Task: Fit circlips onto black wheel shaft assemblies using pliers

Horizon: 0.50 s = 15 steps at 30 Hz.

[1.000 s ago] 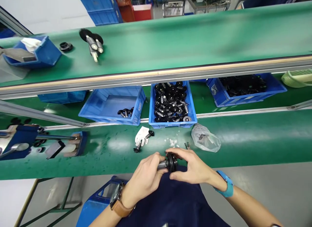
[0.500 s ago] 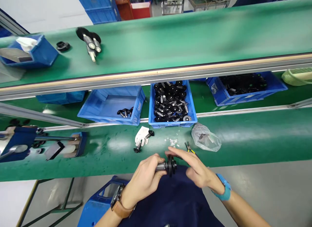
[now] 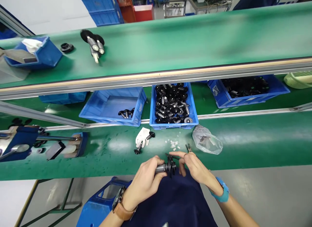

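My left hand (image 3: 148,177) is closed around the grey shaft of a black-flanged shaft part (image 3: 170,166), held almost level above my lap with the black discs toward the right. My right hand (image 3: 193,166) has its index finger stretched out to the upper edge of the discs, other fingers bent; I see nothing held in it. Just behind the discs shows a thin black curved piece (image 3: 175,157), its kind unclear. Pliers (image 3: 188,148) lie beyond my right hand, partly hidden by it. Small white rings (image 3: 174,144) are scattered on the green bench.
A white glove (image 3: 142,135) lies with two similar shaft parts on it. Behind stand a blue bin (image 3: 174,126) full of parts and another bin (image 3: 109,118) with several. A plastic bag (image 3: 207,140) sits right, a lever press (image 3: 56,139) left. A raised green shelf (image 3: 170,45) spans the back.
My right hand has gone from flat, stretched fingers to a pointed index finger with the others bent. The left hand keeps its hold on the shaft part. The view has shifted slightly.
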Each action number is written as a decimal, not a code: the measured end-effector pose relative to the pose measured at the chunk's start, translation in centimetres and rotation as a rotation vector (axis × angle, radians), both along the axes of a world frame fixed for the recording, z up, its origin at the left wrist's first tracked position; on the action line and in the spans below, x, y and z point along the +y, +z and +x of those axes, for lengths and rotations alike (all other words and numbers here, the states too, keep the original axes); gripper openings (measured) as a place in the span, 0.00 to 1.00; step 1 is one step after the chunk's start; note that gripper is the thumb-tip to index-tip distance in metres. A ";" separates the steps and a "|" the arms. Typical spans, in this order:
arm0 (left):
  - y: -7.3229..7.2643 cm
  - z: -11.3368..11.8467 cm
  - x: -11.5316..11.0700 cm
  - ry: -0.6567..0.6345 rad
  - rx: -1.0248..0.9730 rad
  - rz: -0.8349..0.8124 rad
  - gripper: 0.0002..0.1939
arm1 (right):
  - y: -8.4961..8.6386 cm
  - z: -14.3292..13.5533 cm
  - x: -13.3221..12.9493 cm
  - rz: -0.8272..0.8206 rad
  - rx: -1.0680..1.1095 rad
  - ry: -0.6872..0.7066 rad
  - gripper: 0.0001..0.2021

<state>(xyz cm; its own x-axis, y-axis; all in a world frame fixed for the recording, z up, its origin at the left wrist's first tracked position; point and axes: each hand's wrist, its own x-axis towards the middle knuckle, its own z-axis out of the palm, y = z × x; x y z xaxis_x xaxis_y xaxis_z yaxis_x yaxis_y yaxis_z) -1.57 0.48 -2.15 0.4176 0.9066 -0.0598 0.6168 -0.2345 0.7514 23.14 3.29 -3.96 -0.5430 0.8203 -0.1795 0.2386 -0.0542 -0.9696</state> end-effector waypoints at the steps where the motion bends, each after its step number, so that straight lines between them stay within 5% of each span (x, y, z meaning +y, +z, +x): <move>1: -0.2 0.0 -0.1 0.020 -0.005 -0.017 0.07 | -0.4 -0.2 0.1 -0.045 -0.006 -0.029 0.34; 4: -1.7 0.0 0.0 0.116 -0.058 -0.087 0.06 | -1.5 -0.9 0.5 -0.033 0.004 -0.069 0.30; 7: -4.8 -0.9 2.2 0.366 -0.220 -0.192 0.07 | -2.7 -1.8 0.7 -0.028 -0.082 -0.067 0.27; 10: -8.0 -4.4 7.5 0.929 -0.401 -0.278 0.21 | -4.2 -2.6 0.6 -0.045 -0.171 -0.068 0.27; 15: -10.1 -13.3 18.7 1.189 -0.201 -0.250 0.20 | -6.5 -3.2 0.4 -0.075 -0.204 -0.080 0.26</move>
